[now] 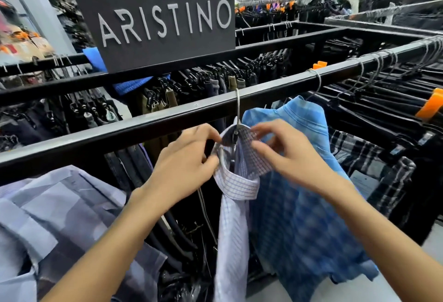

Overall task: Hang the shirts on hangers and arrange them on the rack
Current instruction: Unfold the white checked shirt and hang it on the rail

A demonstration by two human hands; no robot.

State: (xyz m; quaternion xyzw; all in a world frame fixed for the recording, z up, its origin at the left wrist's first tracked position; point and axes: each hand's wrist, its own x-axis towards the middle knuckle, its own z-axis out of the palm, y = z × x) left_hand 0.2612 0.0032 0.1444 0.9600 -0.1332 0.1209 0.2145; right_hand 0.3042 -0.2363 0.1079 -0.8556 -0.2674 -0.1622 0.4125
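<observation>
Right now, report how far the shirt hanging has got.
Done: the blue plaid shirt hangs on the rack bar. In hand: left hand and right hand pinch the collar of the white checked shirt, its hanger hook over the bar. Left: the grey-blue shirt lies unhung.

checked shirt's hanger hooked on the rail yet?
Yes, the metal hanger hook above the white checked shirt loops over the black rack rail.

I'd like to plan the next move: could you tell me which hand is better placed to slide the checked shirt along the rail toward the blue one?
The left hand: it holds the checked shirt on the side away from the blue shirt.
</observation>
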